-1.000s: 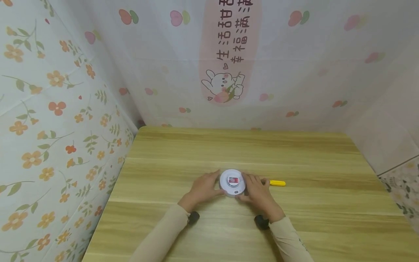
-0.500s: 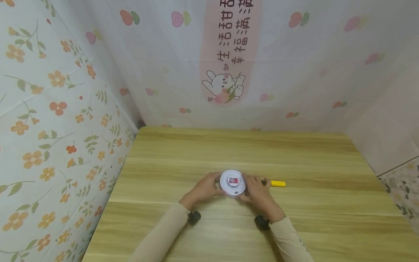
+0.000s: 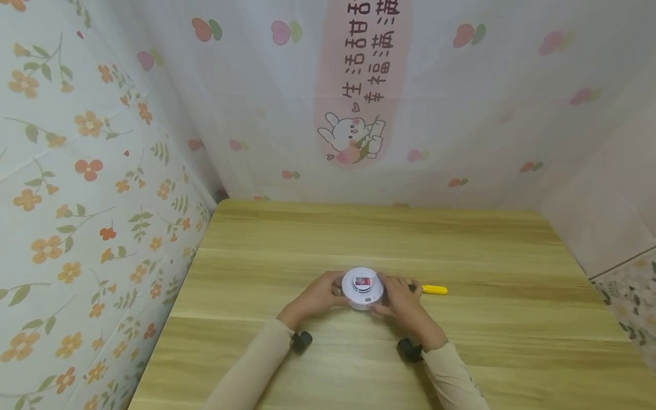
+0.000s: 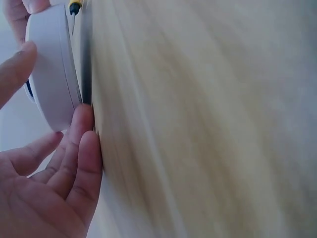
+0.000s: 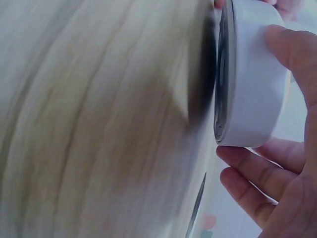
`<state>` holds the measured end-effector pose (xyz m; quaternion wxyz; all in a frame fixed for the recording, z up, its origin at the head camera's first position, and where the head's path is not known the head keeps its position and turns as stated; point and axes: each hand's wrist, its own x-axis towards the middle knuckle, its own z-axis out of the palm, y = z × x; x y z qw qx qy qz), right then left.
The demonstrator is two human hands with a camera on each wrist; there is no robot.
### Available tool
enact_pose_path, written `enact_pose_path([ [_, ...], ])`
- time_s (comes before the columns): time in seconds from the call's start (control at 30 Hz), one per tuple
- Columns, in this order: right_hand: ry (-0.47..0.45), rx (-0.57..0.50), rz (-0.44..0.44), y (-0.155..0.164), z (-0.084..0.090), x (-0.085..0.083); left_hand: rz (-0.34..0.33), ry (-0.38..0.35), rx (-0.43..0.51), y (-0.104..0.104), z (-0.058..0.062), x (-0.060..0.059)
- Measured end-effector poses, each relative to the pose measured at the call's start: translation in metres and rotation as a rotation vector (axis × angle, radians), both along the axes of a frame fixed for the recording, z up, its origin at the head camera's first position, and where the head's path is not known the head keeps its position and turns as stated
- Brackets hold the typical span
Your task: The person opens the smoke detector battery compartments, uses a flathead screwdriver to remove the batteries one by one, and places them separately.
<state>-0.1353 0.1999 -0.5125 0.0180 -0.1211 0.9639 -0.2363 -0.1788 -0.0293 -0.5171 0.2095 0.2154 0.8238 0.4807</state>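
Observation:
Between both hands is a round white smoke detector [image 3: 362, 288] with a red label on its raised middle. My left hand [image 3: 322, 296] grips its left side; in the left wrist view the thumb lies on the white side wall [image 4: 49, 74] and fingertips reach under the lower edge. On the other side my right hand [image 3: 405, 302] holds the rim, thumb on the side wall and fingers curled at the edge. In the right wrist view the detector's dark underside [image 5: 221, 84] shows, close over the table with a shadow beneath. A screwdriver with a yellow handle [image 3: 434, 290] lies just beyond the right hand, partly hidden by it.
The wood-grain table [image 3: 287, 239] extends around the hands. A patterned curtain [image 3: 246, 102] hangs along its far edge, and a floral cloth [image 3: 92, 228] along the left. Dark wrist cameras [image 3: 302, 341] sit on both wrists.
The smoke detector has shifted slightly left between the hands and tilts a little, so more of its near side wall shows. The screwdriver lies where it was.

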Motion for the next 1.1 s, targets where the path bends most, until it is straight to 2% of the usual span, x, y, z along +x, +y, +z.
enact_pose_path([
  [0.13, -0.015, -0.061, -0.012, -0.002, 0.004, 0.001, -0.006, -0.05, 0.064, -0.003, 0.002, 0.0],
  [0.4, -0.045, -0.21, -0.05, -0.002, 0.013, 0.0, 0.039, -0.065, 0.049, -0.006, 0.002, 0.001],
  [0.57, -0.076, -0.287, -0.046, 0.001, 0.018, 0.002, 0.055, -0.062, 0.076, -0.008, 0.001, 0.003],
  [0.7, -0.087, -0.305, -0.048, 0.003, 0.02, 0.004, 0.066, -0.051, 0.089, -0.009, 0.0, 0.004],
  [0.9, -0.055, -0.321, -0.02, 0.004, 0.02, 0.006, 0.112, -0.07, 0.103, -0.01, 0.002, 0.006],
  [1.1, -0.093, -0.374, -0.049, 0.003, 0.02, 0.006, 0.132, -0.124, 0.126, -0.013, 0.008, 0.008],
])
